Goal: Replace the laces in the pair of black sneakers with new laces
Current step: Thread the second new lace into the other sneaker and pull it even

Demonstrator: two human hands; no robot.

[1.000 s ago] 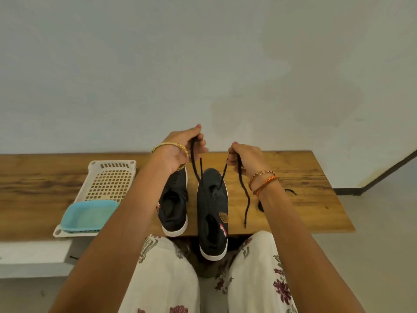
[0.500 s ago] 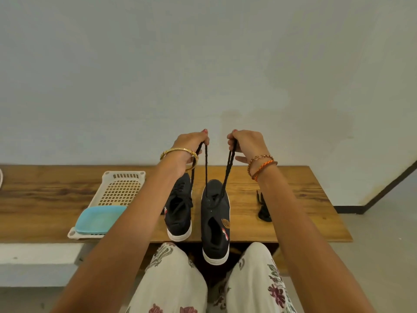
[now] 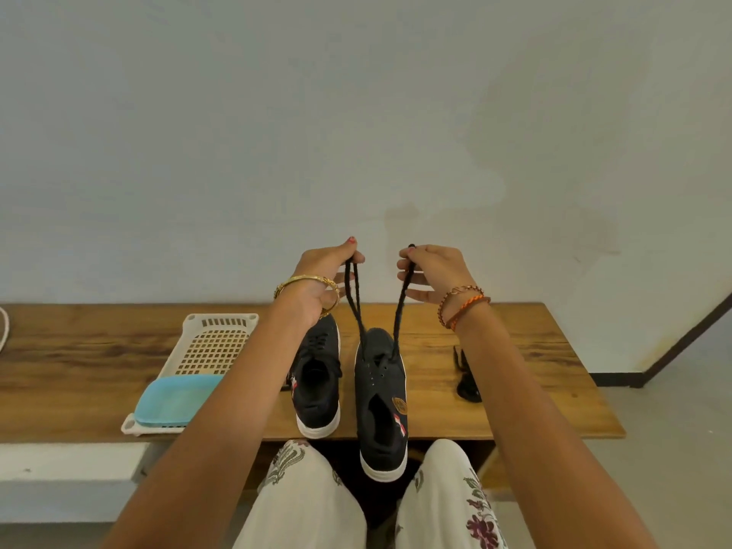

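Above the right sneaker: both hands, left and right, pinching lace ends, evening lengths; next, probably crossing through upper eyelets.

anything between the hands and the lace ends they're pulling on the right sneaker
Nothing visible: the left hand and right hand each pinch an end of the lace, which runs straight down to the right sneaker.
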